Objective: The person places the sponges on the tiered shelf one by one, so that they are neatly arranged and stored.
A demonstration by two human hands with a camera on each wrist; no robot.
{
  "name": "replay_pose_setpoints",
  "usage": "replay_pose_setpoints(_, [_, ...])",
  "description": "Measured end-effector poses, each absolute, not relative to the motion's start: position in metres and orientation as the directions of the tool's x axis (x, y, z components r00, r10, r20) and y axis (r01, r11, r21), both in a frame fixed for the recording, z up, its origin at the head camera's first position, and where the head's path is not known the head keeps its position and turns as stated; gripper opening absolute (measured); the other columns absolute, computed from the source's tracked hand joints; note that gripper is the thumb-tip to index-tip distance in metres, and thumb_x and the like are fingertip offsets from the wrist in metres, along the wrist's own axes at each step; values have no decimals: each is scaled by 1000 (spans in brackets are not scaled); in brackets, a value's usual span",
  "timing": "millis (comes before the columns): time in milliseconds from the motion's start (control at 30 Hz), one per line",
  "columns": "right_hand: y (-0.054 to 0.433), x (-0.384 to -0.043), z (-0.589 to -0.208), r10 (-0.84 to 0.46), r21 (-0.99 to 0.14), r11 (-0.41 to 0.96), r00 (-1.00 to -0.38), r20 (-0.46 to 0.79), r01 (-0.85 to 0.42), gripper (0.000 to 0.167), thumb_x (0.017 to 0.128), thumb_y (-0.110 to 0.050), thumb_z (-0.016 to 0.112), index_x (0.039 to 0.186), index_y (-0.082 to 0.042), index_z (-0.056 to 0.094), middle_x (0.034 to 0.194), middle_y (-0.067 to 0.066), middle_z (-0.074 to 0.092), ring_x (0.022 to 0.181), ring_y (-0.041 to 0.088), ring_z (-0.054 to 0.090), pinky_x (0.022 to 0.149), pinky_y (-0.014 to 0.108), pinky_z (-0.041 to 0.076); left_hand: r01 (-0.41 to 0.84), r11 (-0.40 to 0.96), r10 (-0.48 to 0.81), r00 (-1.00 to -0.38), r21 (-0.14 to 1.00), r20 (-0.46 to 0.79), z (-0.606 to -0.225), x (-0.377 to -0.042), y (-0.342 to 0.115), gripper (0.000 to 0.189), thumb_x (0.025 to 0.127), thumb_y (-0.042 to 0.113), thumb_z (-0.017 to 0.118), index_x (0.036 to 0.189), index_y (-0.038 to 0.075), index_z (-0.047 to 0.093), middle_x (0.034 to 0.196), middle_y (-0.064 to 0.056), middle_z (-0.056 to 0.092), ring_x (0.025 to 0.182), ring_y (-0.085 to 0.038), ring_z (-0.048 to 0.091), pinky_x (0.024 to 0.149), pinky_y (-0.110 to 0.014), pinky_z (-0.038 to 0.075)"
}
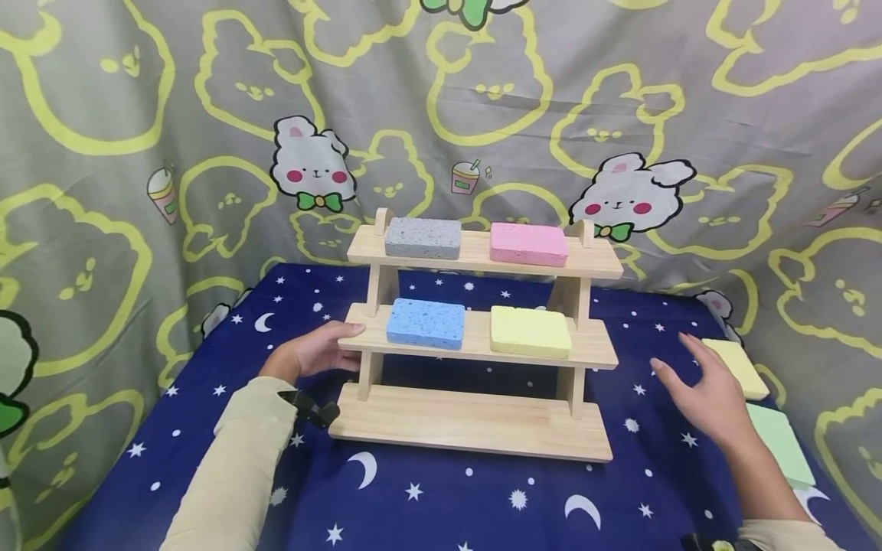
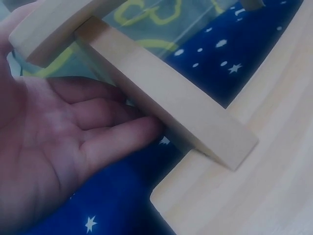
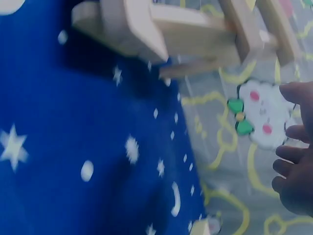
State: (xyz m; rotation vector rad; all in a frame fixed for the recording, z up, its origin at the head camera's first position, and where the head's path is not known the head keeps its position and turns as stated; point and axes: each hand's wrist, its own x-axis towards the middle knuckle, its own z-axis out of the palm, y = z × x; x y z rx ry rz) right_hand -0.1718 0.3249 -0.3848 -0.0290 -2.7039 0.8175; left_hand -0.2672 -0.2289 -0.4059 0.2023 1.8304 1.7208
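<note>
A three-tier wooden display stand (image 1: 475, 421) stands on the table. My left hand (image 1: 322, 348) grips the left end of its middle shelf, thumb on top and fingers below. In the left wrist view, the fingers (image 2: 122, 142) reach the stand's side upright (image 2: 166, 93). A grey sponge (image 1: 423, 239) and a pink sponge (image 1: 528, 245) lie on the top shelf. On the middle shelf are a blue sponge (image 1: 425, 324) and a pale yellow sponge (image 1: 530, 332). My right hand (image 1: 713, 390) holds nothing, fingers spread, right of the stand.
At the table's right edge lie a second yellow sponge (image 1: 737, 369), beside my right hand, and a green sponge (image 1: 780, 444). A dark blue cloth (image 1: 386, 505) with stars and moons covers the table. A grey patterned curtain (image 1: 413, 99) hangs behind and at both sides.
</note>
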Motion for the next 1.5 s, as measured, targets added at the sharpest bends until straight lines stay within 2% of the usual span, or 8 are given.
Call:
replay_pose_setpoints(333, [362,-157,-409,338,-566,805,-921,194,176,72,91,-37,53,141,9,29,137,40,30,124,59,27,96,67,24,-289,148,491,-809,946,-324,-404,-264,-231,63,94,33,43,141,-6,29,132,-25,47,121,-38,48,95,-50,45])
replay_pose_setpoints(533, [382,-148,-420,442,-562,769,-888,124,305,74,91,-39,51,143,8,25,140,39,26,126,58,25,98,66,21,-288,139,495,-808,948,-318,-405,-263,-231,62,94,33,41,141,-6,29,133,-25,47,121,-37,49,94,-49,46])
replay_pose_setpoints(667, [394,-143,-427,488,-551,750,-868,87,367,74,90,-38,52,143,7,26,140,37,28,126,56,26,98,64,24,-286,135,497,-808,949,-315,-407,-263,-231,62,94,33,41,141,-6,28,132,-25,48,120,-37,49,94,-49,46])
replay_pose_setpoints(1000, [419,-129,-447,529,-488,754,-847,55,439,72,87,-35,54,134,16,31,129,42,34,117,55,33,93,60,30,-266,149,500,-810,952,-305,-406,-265,-233,64,94,35,42,141,-7,29,133,-26,47,122,-38,48,95,-48,46])
replay_pose_setpoints(1167, [422,-125,-452,549,-459,740,-836,-11,492,73,86,-35,55,133,15,30,130,43,33,112,57,37,90,61,33,-269,151,510,-803,951,-308,-407,-264,-233,65,94,34,42,141,-8,28,133,-25,48,122,-37,48,95,-48,46])
replay_pose_setpoints(1300, [424,-122,-456,547,-440,738,-835,-54,511,78,87,-36,55,136,16,26,132,44,30,115,58,34,93,63,31,-275,151,501,-807,950,-313,-406,-266,-232,64,93,34,43,140,-7,29,132,-25,48,122,-38,47,95,-48,46])
replay_pose_setpoints(1500, [428,-119,-462,547,-414,752,-836,-42,513,74,85,-35,57,133,15,31,127,44,33,112,58,35,89,64,32,-276,136,505,-807,951,-306,-407,-267,-230,64,94,33,43,140,-9,29,128,-22,52,119,-35,50,94,-48,47])
